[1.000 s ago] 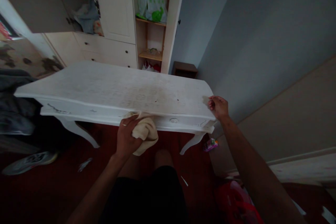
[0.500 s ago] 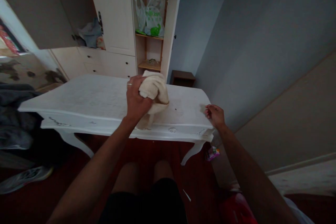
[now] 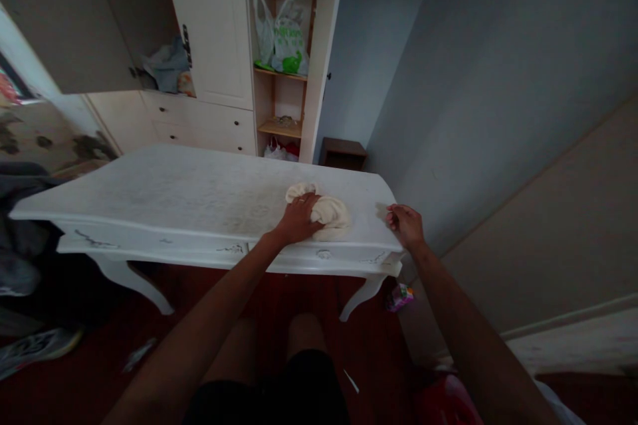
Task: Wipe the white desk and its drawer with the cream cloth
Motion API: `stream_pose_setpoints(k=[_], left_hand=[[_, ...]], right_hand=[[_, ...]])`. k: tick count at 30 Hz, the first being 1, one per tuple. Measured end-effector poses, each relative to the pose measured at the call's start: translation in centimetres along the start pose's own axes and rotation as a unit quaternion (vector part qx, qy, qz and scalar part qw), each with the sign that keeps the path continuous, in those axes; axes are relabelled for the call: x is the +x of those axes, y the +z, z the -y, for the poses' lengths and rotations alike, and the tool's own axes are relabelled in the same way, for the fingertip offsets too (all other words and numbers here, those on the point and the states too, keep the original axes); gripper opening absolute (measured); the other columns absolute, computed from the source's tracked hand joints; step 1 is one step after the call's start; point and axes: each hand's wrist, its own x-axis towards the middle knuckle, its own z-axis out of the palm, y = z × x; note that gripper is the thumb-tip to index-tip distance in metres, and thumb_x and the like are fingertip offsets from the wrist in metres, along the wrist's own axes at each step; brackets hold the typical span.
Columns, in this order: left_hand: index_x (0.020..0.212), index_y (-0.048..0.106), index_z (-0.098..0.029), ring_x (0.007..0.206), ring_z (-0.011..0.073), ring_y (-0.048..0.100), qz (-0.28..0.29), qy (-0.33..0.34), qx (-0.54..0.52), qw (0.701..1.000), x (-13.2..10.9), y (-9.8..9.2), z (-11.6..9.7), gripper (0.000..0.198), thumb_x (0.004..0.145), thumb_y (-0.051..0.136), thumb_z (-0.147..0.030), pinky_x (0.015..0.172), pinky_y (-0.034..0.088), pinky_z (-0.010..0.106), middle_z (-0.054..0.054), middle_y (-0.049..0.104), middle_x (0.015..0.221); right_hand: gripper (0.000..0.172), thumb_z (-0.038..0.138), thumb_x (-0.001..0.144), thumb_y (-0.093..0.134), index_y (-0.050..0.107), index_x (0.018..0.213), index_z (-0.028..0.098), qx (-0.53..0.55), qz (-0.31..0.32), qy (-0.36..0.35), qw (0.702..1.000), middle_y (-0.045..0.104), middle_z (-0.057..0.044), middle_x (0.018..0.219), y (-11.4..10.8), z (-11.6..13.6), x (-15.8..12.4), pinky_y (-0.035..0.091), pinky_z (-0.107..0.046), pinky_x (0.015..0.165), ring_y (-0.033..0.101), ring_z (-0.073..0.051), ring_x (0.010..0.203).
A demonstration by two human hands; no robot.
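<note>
Cream cloth (image 3: 333, 212) is lying bunched on the white bench (image 3: 149, 179), directly under and to the right of the left fingers (image 3: 308, 199). The left hand (image 3: 300, 218) is gripping it: the thumb is pressing on the near side, the other fingers are bending over the middle, and one fold is showing just beyond them. The right hand (image 3: 406, 224) is hanging at the right end of the bench, well apart from the cloth. Its fingers are being held curled and drawn together; whether they are pinching anything, or touching the bench top, cannot be told.

Grey smudges (image 3: 242, 212) are marking the bench top to the left of the left fingers. On the front face, a round rosette (image 3: 323, 254) is showing below and slightly right of the left fingers, and a carved scroll (image 3: 373, 257) is showing below and left of the right fingers. Farther below these, a pink-purple carton (image 3: 400, 297) is standing on the dark red floor (image 3: 299, 299).

Well beyond the left fingers, a white wardrobe (image 3: 219, 33) is standing, its exposed shelves bearing plastic bags with green print (image 3: 290, 46). A brown cabinet (image 3: 343, 153) is standing beyond both hands' fingers, between the two in bearing. A sports shoe (image 3: 37, 348) is lying well left of the left fingers.
</note>
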Motion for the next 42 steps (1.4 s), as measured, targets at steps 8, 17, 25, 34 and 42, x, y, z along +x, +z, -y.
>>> stream_pose_setpoints(k=[8, 17, 25, 34, 42], left_hand=[[0.15, 0.027, -0.011, 0.15, 0.0311, 0.018, 0.01, 0.013, -0.102, 0.995, -2.2, -4.1, 2.2, 0.094, 0.079, 0.062, -0.061, 0.118, 0.028, 0.045, 0.023, 0.02, 0.16], [0.051, 0.044, -0.021, 0.048, 0.0103, 0.043, -0.23, -0.261, -0.415, 0.84, -3.8, -7.0, 9.5, 0.028, 0.066, 0.062, -0.035, 0.047, 0.037, 0.023, -0.003, 0.048, 0.051], [0.049, 0.04, -0.02, 0.04, 0.0055, 0.033, -0.302, -0.228, -0.544, 0.749, -4.2, -7.0, 9.2, 0.032, 0.07, 0.062, -0.03, 0.039, 0.027, 0.02, -0.005, 0.04, 0.048], [0.044, 0.04, -0.02, 0.036, 0.0048, 0.028, -0.295, -0.217, -0.535, 0.761, -4.4, -7.0, 8.8, 0.037, 0.072, 0.062, -0.027, 0.037, 0.02, 0.022, -0.006, 0.036, 0.041], [0.045, 0.043, -0.02, 0.035, 0.0048, 0.028, -0.288, -0.231, -0.541, 0.756, -4.3, -6.9, 8.9, 0.033, 0.071, 0.062, -0.025, 0.037, 0.019, 0.022, -0.006, 0.037, 0.042]], right_hand=[[0.032, 0.043, 0.06, 0.08, 0.068, 0.069, 0.015, 0.007, -0.005, -0.002, 1.0, 0.061, 0.0, 0.05, -0.1, -0.1, 0.1, 0.033, -0.017, 0.033, 0.047, -0.007, 0.039], [0.032, 0.043, 0.059, 0.081, 0.067, 0.067, 0.016, -0.003, -0.004, -0.008, 1.0, 0.06, 0.0, 0.048, 0.0, 0.2, -0.3, 0.033, -0.018, 0.033, 0.047, -0.008, 0.039], [0.031, 0.044, 0.061, 0.078, 0.067, 0.067, 0.016, -0.05, 0.001, -0.02, 0.999, 0.061, 0.0, 0.047, 0.4, 0.4, -0.7, 0.033, -0.018, 0.033, 0.046, -0.007, 0.037], [0.028, 0.042, 0.064, 0.075, 0.067, 0.067, 0.015, -0.072, -0.003, -0.03, 0.997, 0.061, 0.0, 0.048, 0.3, 0.3, -0.8, 0.034, -0.019, 0.033, 0.046, -0.007, 0.037], [0.036, 0.049, 0.066, 0.074, 0.065, 0.071, 0.015, -0.138, 0.025, -0.014, 0.99, 0.061, 0.0, 0.051, 0.3, 0.2, -0.6, 0.036, -0.019, 0.036, 0.047, -0.008, 0.041]])
